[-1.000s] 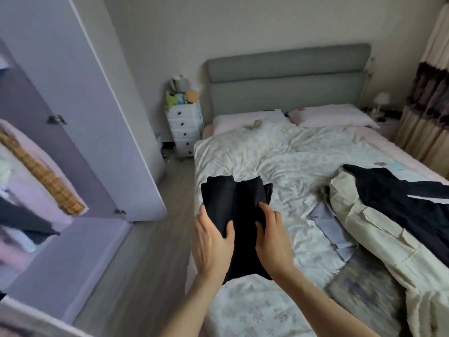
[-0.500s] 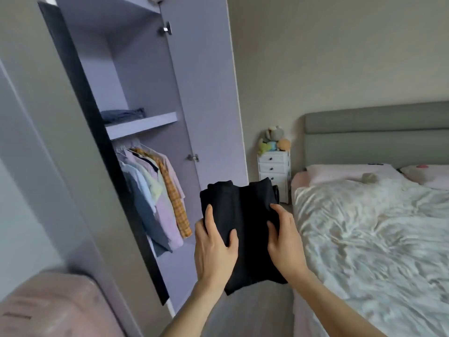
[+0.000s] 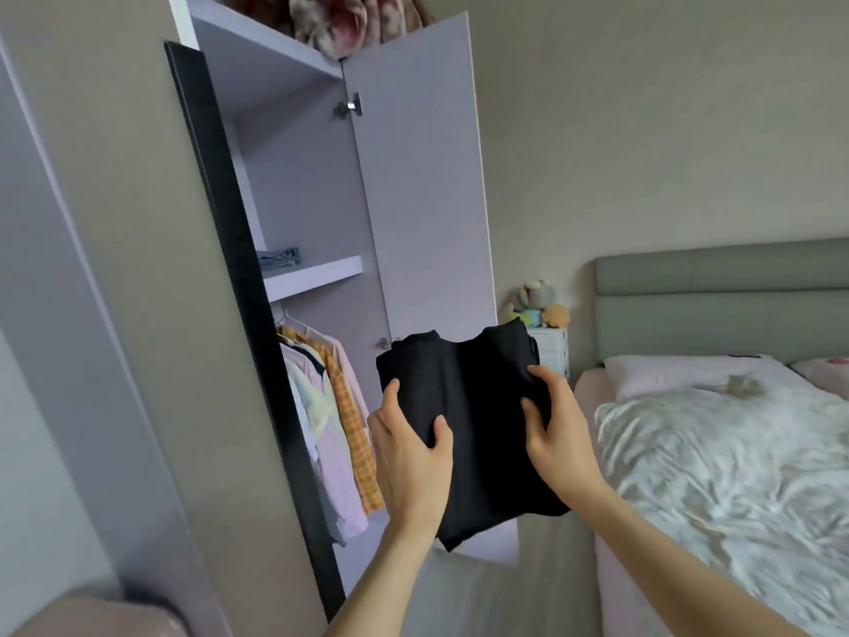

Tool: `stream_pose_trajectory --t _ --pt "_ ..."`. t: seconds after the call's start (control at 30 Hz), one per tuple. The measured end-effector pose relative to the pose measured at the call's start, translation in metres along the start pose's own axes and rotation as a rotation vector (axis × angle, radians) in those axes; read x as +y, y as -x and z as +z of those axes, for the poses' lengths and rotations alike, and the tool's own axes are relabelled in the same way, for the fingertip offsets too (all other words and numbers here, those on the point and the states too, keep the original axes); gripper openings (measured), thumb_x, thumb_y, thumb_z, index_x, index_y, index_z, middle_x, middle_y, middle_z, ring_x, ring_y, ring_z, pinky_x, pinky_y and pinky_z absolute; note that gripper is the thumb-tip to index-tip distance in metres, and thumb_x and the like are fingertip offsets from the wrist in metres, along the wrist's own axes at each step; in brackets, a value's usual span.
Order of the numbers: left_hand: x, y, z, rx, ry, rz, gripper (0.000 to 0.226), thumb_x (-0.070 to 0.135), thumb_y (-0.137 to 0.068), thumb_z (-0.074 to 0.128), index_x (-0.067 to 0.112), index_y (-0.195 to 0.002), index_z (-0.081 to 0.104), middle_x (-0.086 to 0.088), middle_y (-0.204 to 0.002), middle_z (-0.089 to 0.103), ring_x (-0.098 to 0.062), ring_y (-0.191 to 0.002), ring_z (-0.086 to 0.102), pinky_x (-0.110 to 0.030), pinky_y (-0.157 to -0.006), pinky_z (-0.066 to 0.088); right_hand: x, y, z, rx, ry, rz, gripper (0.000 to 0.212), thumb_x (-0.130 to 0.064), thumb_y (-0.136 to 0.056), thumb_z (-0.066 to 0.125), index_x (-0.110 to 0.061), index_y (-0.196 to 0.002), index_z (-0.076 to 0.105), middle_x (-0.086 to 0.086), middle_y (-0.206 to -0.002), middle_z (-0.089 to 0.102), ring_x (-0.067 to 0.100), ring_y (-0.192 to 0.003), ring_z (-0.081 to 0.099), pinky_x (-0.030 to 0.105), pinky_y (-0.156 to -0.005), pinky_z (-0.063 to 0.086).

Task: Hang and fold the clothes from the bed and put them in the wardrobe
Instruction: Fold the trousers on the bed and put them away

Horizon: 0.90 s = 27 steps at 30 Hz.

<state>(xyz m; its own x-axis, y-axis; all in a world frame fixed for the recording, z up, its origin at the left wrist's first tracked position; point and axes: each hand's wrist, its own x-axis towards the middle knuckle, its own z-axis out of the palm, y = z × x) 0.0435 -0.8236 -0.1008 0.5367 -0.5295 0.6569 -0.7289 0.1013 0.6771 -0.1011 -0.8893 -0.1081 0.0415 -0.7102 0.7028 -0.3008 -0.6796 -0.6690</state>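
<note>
Folded garment held before the open wardrobe.
Your left hand (image 3: 410,457) and right hand (image 3: 558,436) each grip the black garment (image 3: 478,420) by its side edges, just right of the wardrobe (image 3: 294,186) opening; the shelf (image 3: 317,275) front lies bare.

black garment (image 3: 478,420) | folded flat | held up before open wardrobe (image 3: 317,186) | beside bed (image 3: 735,452)

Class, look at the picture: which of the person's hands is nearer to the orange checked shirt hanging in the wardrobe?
Left. The left hand grips the black folded garment just beside the orange checked shirt; the right hand grips its far side, toward the bed.
</note>
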Motion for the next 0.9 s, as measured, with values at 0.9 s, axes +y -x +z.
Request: stream_pose_trajectory --t 0.9 --pt "-0.102 -0.45 0.149 0.356 -0.216 0.222 0.048 0.02 -0.096 0.05 0.022 -0.141 0.034 -0.002 -0.135 0.043 -0.01 -0.105 0.048 -0.017 -0.076 0.035 0.108 -0.424 0.313 0.016 -0.501 -0.296 0.036 -0.005 -0.094 0.045 -0.008 -0.129 0.041 -0.004 -0.123 0.045 0.004 -0.111 0.043 0.005 -0.096 0.031"
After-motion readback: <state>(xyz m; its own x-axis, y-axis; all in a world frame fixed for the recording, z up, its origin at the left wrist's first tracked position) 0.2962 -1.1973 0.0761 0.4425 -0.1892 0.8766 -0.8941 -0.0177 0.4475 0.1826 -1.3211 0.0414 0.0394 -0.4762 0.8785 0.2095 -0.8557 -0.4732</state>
